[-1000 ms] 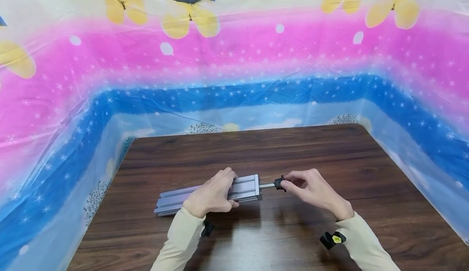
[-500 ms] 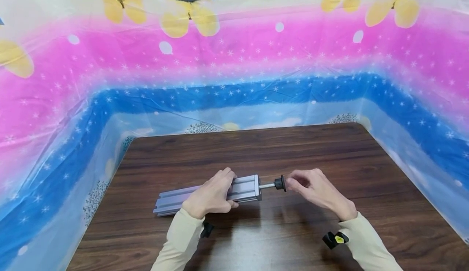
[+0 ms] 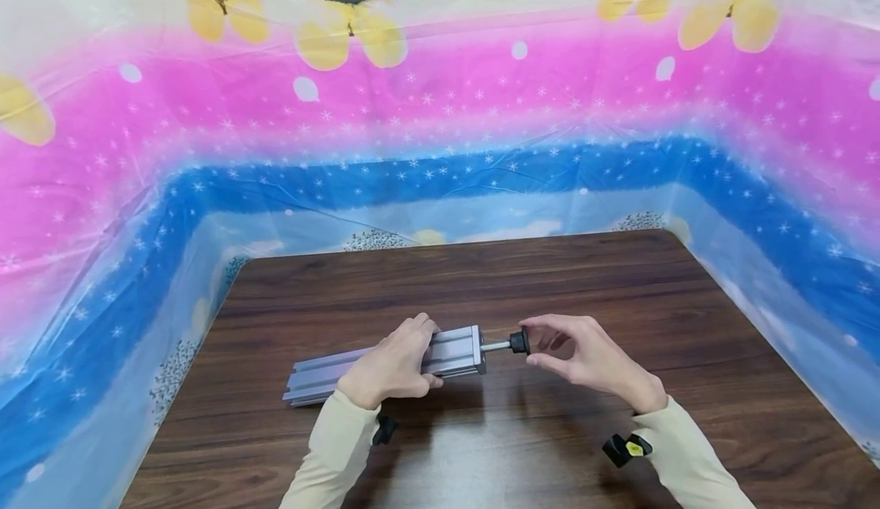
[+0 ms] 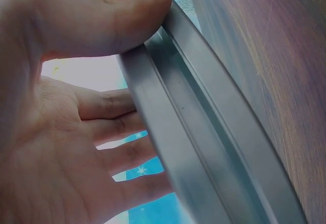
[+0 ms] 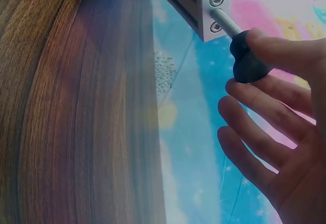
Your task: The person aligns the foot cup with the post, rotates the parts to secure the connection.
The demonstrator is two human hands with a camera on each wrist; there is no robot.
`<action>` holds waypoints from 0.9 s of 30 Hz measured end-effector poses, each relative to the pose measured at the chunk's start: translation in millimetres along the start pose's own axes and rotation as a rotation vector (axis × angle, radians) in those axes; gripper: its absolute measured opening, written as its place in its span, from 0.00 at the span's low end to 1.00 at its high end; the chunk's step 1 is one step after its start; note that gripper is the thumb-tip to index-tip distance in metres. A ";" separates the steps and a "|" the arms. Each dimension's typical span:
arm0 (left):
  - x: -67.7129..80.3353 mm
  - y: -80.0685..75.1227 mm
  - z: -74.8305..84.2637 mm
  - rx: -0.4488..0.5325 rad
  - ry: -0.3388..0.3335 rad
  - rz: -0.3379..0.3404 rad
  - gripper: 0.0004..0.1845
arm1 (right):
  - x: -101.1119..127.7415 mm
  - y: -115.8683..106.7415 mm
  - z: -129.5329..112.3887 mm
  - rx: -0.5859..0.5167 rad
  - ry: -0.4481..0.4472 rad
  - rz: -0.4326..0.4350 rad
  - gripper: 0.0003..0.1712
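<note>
Right hand (image 3: 584, 356) is re-gripping: since a second ago its fingers are spreading wider behind the black knob (image 3: 519, 340).

Thumb and forefinger are pinching the knob, which is sitting on a threaded rod (image 5: 224, 21) entering the aluminium profile (image 3: 454, 352) end. Left hand (image 3: 392, 364) is clamping the profile, thumb (image 4: 127, 15) in its slot, flat on the wooden table (image 3: 481, 280).

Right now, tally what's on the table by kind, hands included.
Aluminium profile: 1
Threaded screw with black knob: 1
Hands: 2, the left hand gripping the profile, the right hand pinching the knob
Wooden table: 1
Total: 5
</note>
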State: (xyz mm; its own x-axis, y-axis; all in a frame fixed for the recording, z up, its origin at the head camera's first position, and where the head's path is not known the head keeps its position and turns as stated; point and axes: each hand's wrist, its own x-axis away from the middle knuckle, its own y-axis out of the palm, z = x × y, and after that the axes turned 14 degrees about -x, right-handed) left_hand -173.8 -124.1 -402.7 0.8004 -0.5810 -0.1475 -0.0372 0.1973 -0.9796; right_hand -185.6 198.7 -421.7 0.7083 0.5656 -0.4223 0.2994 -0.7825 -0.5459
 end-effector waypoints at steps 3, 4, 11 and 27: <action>0.2 0.1 0.1 0.002 -0.002 0.002 0.26 | -0.1 0.2 -0.5 0.005 0.025 -0.005 0.23; 0.2 0.2 0.1 0.001 -0.002 0.003 0.26 | -0.2 0.1 -0.7 0.005 0.034 -0.004 0.21; 0.4 0.6 1.3 -0.004 -0.003 0.007 0.26 | 0.2 0.6 -0.9 -0.010 0.113 -0.007 0.12; 0.5 -1.1 2.4 0.000 0.004 0.008 0.26 | -4.8 6.6 0.1 -0.021 0.201 0.006 0.17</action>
State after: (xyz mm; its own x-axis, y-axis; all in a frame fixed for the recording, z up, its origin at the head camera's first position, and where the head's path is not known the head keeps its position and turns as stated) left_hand -171.9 -122.6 -401.3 0.7975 -0.5830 -0.1556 -0.0435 0.2016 -0.9785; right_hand -187.0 190.8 -423.3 0.8229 0.4994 -0.2710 0.3068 -0.7920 -0.5279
